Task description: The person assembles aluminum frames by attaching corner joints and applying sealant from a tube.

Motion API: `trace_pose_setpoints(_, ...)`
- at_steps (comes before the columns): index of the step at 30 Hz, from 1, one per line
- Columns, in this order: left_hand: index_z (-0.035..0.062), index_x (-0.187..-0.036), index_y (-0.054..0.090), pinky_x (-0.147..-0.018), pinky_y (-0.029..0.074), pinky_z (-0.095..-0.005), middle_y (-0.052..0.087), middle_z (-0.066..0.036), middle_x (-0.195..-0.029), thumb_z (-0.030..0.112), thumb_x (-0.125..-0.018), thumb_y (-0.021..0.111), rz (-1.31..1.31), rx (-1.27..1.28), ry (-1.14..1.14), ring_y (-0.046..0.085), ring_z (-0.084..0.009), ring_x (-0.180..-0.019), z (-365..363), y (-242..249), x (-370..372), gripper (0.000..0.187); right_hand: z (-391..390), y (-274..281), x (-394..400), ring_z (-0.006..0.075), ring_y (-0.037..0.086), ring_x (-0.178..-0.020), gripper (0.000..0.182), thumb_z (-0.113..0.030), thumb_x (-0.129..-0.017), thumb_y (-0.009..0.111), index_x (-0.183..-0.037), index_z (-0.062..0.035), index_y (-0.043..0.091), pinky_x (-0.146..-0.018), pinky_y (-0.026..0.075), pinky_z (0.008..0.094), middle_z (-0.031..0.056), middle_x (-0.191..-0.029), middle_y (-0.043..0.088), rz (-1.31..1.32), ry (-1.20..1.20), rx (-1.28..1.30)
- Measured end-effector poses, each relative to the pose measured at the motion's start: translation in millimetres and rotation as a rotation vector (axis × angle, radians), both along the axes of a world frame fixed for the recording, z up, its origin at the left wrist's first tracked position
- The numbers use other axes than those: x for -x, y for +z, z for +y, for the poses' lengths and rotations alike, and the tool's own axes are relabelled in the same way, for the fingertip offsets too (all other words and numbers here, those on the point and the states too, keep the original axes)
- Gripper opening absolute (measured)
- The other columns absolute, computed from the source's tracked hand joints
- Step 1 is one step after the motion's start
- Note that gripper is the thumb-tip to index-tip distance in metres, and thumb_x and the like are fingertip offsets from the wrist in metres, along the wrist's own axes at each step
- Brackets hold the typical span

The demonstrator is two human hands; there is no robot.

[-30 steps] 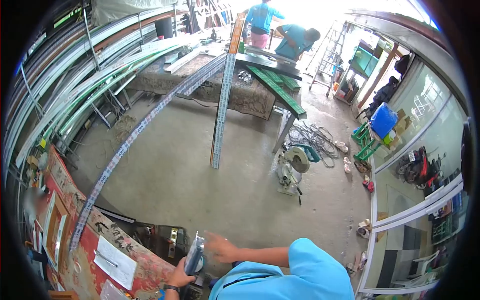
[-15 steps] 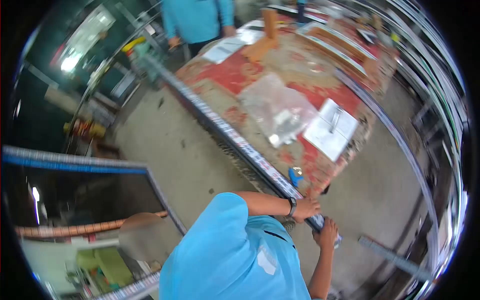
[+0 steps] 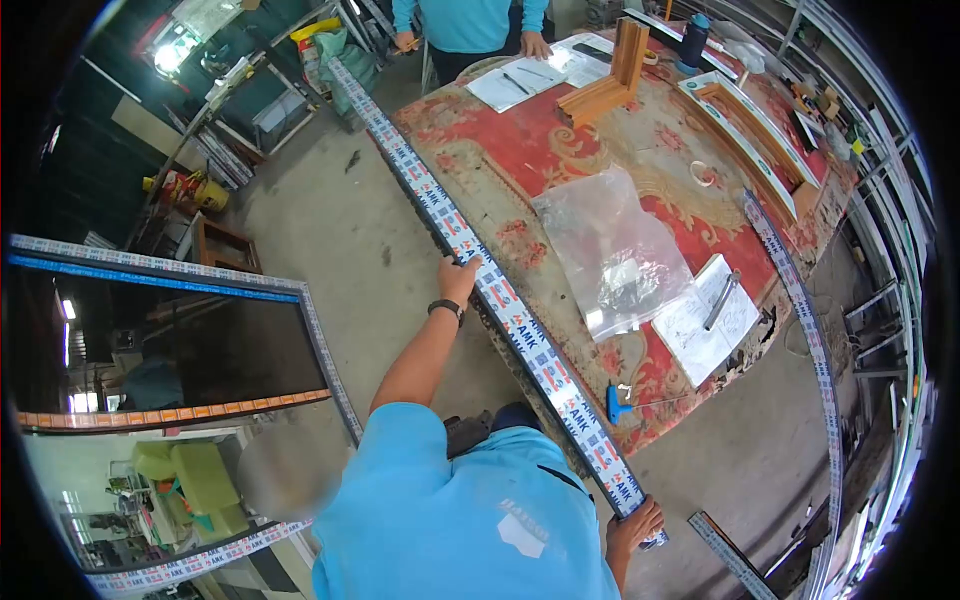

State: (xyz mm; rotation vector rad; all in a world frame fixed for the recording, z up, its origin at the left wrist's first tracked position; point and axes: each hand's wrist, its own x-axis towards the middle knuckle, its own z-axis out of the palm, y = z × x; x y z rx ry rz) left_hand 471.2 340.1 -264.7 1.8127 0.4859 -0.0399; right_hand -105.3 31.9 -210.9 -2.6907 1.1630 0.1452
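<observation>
A long metal profile (image 3: 520, 330) wrapped in AMK-printed film runs slantwise along the left edge of the table. My left hand (image 3: 460, 280), with a dark band at the wrist, grips the profile's left side about midway along. Around its near end my right hand (image 3: 640, 524) is closed, fingers over the film. Close to the profile, on the table corner, lies a blue-handled tool (image 3: 615, 403) with a thin shaft. A clear plastic bag (image 3: 610, 250) rests farther in, beside an open notebook (image 3: 700, 335) with a pen-like metal object (image 3: 722, 300) on it.
A co-worker in a blue shirt (image 3: 470, 25) stands at the far table side, one hand (image 3: 537, 45) by papers. The carpet-covered table (image 3: 520, 240) also bears brown frame corners (image 3: 610, 80). A film-edged framed panel (image 3: 180, 340) stands left; another profile (image 3: 790, 280) crosses the right side.
My left hand has moved from the near end, beside my right hand, to farther up the profile. My right hand stays at the near end. The view has shifted and become sharper.
</observation>
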Motion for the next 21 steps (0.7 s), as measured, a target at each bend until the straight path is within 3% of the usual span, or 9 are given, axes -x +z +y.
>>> trace_pose_setpoints(3, -0.0122, -0.118, 0.054, -0.081, 0.058, -0.0424, 0.068, -0.017, -0.099, 0.014, -0.085, 0.084, 0.004, 0.066, -0.058, 0.069, -0.0300, -0.091, 1.6, -8.0, -8.0, 0.051, -0.5, 0.6, -0.4, 0.0411, 0.046, -0.124, 0.088, -0.006, -0.056, 0.083, -0.136, -0.0029, 0.046, -0.119, 0.023, 0.0537, 0.0187, -0.125, 0.052, -0.030, -0.013, 0.004)
trace_pose_setpoints(6, -0.0110, -0.114, 0.054, -0.068, 0.061, -0.0406, 0.067, -0.014, -0.096, 0.010, -0.087, 0.082, 0.135, 0.201, -0.195, 0.069, -0.0254, -0.086, 7.5, -19.5, -11.7, 0.044, -24.2, -7.0, 2.0, 0.0414, 0.048, -0.122, 0.085, -0.003, -0.055, 0.082, -0.134, -0.0051, 0.049, -0.119, 0.026, 0.0557, 0.0182, -0.122, 0.055, 0.023, -0.058, 0.077)
trace_pose_setpoints(7, -0.0024, -0.121, 0.050, -0.068, 0.062, -0.0418, 0.060, -0.010, -0.099, 0.010, -0.089, 0.080, 0.163, 0.187, -0.160, 0.066, -0.0210, -0.079, -9.4, 11.9, -1.8, 0.046, -39.7, -16.1, 8.2, 0.0425, 0.049, -0.124, 0.086, -0.005, -0.057, 0.083, -0.136, -0.0042, 0.048, -0.120, 0.025, 0.0571, 0.0195, -0.126, 0.055, 0.015, -0.051, 0.105)
trace_pose_setpoints(8, -0.0036, -0.127, 0.044, -0.067, 0.063, -0.0407, 0.058, -0.009, -0.100, 0.009, -0.088, 0.082, 0.174, 0.152, -0.135, 0.066, -0.0213, -0.079, -17.1, 8.3, -4.2, 0.056, -58.5, -30.3, 17.7, 0.0437, 0.050, -0.126, 0.087, -0.008, -0.059, 0.083, -0.139, -0.0034, 0.047, -0.122, 0.024, 0.0586, 0.0208, -0.129, 0.055, 0.015, -0.053, 0.133)
trace_pose_setpoints(10, -0.0009, -0.130, 0.047, -0.076, 0.062, -0.0445, 0.059, -0.010, -0.103, 0.009, -0.086, 0.083, 0.184, 0.253, -0.192, 0.065, -0.0224, -0.091, -33.6, 15.1, -0.6, 0.058, -92.2, -51.1, 31.2, 0.0480, 0.042, -0.141, 0.083, -0.009, -0.069, 0.083, -0.143, -0.0024, 0.046, -0.121, 0.026, 0.0615, 0.0264, -0.146, 0.050, -0.018, -0.017, 0.143)
trace_pose_setpoints(11, 0.0015, -0.124, 0.054, -0.079, 0.062, -0.0465, 0.062, -0.009, -0.106, 0.011, -0.086, 0.083, 0.123, 0.325, -0.315, 0.065, -0.0214, -0.092, -29.3, -7.4, -3.7, 0.049, -94.9, -34.3, 18.7, 0.0472, 0.042, -0.141, 0.083, -0.007, -0.072, 0.083, -0.145, -0.0025, 0.045, -0.122, 0.025, 0.0599, 0.0266, -0.147, 0.049, 0.122, -0.143, 0.008)
trace_pose_setpoints(14, 0.0008, -0.111, 0.062, -0.083, 0.062, -0.0427, 0.065, -0.009, -0.099, 0.009, -0.090, 0.079, 0.243, 0.438, -0.352, 0.064, -0.0205, -0.089, -58.3, 20.4, 6.8, 0.029, -91.6, -9.6, 14.6, 0.0447, 0.047, -0.127, 0.086, -0.004, -0.061, 0.082, -0.140, -0.0046, 0.047, -0.117, 0.030, 0.0565, 0.0199, -0.129, 0.053, -0.009, -0.019, 0.123)
trace_pose_setpoints(18, 0.0011, -0.105, 0.063, -0.077, 0.064, -0.0410, 0.064, -0.007, -0.097, 0.009, -0.092, 0.080, 0.242, 0.283, -0.315, 0.064, -0.0176, -0.087, -61.3, 16.1, 6.6, 0.023, -67.0, -6.7, 26.5, 0.0403, 0.049, -0.125, 0.084, -0.002, -0.058, 0.082, -0.136, -0.0063, 0.049, -0.120, 0.028, 0.0553, 0.0172, -0.127, 0.054, -0.028, -0.057, 0.098)
trace_pose_setpoints(21, 0.0019, -0.103, 0.062, -0.082, 0.064, -0.0429, 0.063, -0.006, -0.097, 0.011, -0.093, 0.079, 0.272, 0.274, -0.409, 0.062, -0.0179, -0.087, -66.3, 10.4, -7.5, 0.022, -81.1, -11.1, 23.6, 0.0390, 0.049, -0.126, 0.084, -0.001, -0.058, 0.082, -0.135, -0.0071, 0.050, -0.121, 0.027, 0.0555, 0.0163, -0.128, 0.054, -0.009, -0.095, 0.124)
